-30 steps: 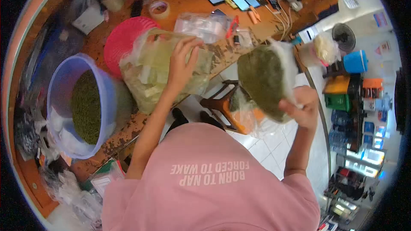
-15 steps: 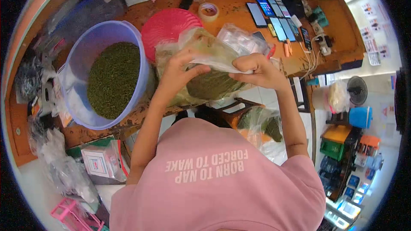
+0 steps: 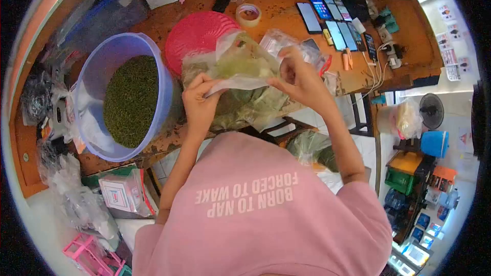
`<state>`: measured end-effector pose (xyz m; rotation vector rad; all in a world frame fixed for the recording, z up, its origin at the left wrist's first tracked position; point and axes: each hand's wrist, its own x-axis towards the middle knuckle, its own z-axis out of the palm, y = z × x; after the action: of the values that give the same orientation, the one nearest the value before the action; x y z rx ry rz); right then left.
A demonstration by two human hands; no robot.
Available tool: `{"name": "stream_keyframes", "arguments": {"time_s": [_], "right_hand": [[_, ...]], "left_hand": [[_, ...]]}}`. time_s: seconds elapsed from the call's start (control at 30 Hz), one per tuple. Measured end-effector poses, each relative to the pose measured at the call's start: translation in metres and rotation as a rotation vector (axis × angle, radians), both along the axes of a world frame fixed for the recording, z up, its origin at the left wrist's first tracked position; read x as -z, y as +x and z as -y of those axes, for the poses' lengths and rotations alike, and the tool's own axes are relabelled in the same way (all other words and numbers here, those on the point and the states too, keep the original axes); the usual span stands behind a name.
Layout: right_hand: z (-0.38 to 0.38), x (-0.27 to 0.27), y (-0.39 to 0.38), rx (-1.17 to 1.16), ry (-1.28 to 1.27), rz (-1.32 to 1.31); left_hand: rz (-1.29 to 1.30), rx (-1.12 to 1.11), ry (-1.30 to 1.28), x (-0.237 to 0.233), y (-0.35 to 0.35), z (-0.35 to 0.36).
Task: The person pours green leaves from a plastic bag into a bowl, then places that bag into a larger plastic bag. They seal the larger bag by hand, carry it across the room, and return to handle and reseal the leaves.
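My left hand (image 3: 200, 103) and my right hand (image 3: 298, 77) both grip the top edge of a large clear plastic bag (image 3: 240, 89) that rests on the wooden table's front edge (image 3: 169, 140). The bag holds smaller packets of green dried material. My left hand pinches its left rim, my right hand its right rim, and the mouth is stretched between them. A blue plastic tub (image 3: 120, 97) of green granules stands just left of the bag. Behind the bag lies a red round lid (image 3: 197, 33).
Several phones (image 3: 332, 23) lie in a row at the table's back right, with a tape roll (image 3: 247, 14) and cables nearby. Plastic bags and packets (image 3: 123, 194) pile up at the lower left. A stool with another green-filled bag (image 3: 309, 148) stands under the table's right side.
A second ago my right hand held a green-filled packet out to the right. It went to the big bag, and now both hands hold the bag's rim, lifted slightly.
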<state>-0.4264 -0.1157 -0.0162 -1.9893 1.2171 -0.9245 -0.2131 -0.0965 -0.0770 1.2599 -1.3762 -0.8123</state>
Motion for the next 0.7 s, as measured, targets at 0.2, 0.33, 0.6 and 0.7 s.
{"name": "stream_keyframes", "arguments": {"time_s": [0.2,0.33,0.6,0.7], "right_hand": [[0.027,0.04,-0.01,-0.144,-0.007,-0.058],[0.021,0.015,-0.001,-0.135,-0.021,-0.039],[-0.022,0.039,-0.013,-0.629,0.463,-0.017],[-0.032,0.062,-0.015,-0.608,0.744,0.184]], "left_hand": [[0.104,0.049,0.039,-0.03,0.007,0.004],[0.101,-0.056,0.066,-0.044,0.017,0.0],[0.334,0.256,0.097,-0.011,0.058,-0.064],[0.193,0.303,0.146,-0.004,0.062,-0.093]]}}
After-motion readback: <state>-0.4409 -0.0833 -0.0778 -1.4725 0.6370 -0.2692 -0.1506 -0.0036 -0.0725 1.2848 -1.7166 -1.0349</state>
